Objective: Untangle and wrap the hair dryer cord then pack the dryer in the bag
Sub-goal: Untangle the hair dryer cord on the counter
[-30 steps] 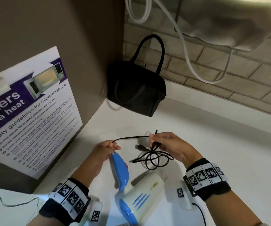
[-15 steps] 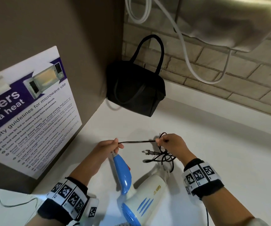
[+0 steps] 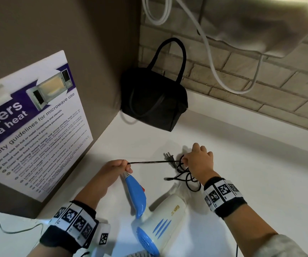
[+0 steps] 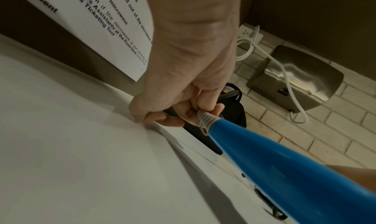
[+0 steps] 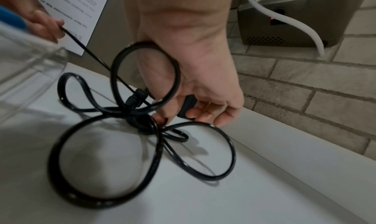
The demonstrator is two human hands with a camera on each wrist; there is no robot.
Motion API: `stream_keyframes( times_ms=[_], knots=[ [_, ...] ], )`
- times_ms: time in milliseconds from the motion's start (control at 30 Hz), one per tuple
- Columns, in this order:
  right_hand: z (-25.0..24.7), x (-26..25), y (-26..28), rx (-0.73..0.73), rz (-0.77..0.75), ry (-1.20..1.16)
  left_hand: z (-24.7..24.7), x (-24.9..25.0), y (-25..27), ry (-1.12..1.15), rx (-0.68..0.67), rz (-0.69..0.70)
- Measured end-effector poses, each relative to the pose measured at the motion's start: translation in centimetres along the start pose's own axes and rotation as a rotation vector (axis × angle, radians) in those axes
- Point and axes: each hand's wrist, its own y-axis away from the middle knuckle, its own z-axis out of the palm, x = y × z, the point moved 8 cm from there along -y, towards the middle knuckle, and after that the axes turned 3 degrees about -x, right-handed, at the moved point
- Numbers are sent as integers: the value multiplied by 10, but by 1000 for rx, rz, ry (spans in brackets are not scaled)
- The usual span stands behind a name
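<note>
A white and blue hair dryer (image 3: 160, 219) lies on the white counter (image 3: 251, 182), its blue handle (image 3: 136, 193) pointing away from me. My left hand (image 3: 125, 166) grips the black cord (image 3: 149, 161) where it leaves the handle (image 4: 274, 163). The cord runs taut to my right hand (image 3: 186, 161), which pinches a strand in the tangle of loops (image 5: 105, 155). The plug (image 3: 169, 157) lies on the counter just left of that hand. A black handbag (image 3: 155, 101) stands in the far corner, apart from both hands.
A microwave safety poster (image 3: 34, 127) leans on the brown panel at left. On the brick wall hang a steel hand dryer (image 3: 260, 25) and its white cable (image 3: 214, 71). A thin cable (image 3: 10, 230) lies at the lower left.
The cord between my hands went from a slack arc to a straight taut line. The plug slid farther from me. My right hand shifted slightly up and right.
</note>
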Motion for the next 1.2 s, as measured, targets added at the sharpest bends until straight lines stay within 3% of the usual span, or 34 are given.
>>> stream_keyframes(
  times_ms=[67,167,233,433,500,633,800,867,1000,1200],
  knots=[
    [1,-1,0,-23,-1,45,-6,-5,-3,-130,86,-35],
    [-3,-4,2,-49,-18,-1,-16,6,-3,-682,275,28],
    [-9,-3,3,-84,-42,-114,-18,13,-2,-854,349,66],
    [-33,-9,10,-142,-152,-495,-9,11,-8,-1108,308,114],
    [-37,-13,15,-163,-162,-612,5,27,-2,-1090,297,284],
    [-48,-28,28,-210,-222,-791,47,70,24,-871,123,678],
    [-75,-57,52,-222,-402,-845,81,113,47,-889,63,877],
    [-81,-65,60,-254,-474,-867,76,123,48,-819,65,869],
    [-91,-70,64,-252,-509,-969,62,131,45,-605,34,710],
    [-92,-73,62,-240,-527,-890,39,134,51,-337,66,558]
  ],
)
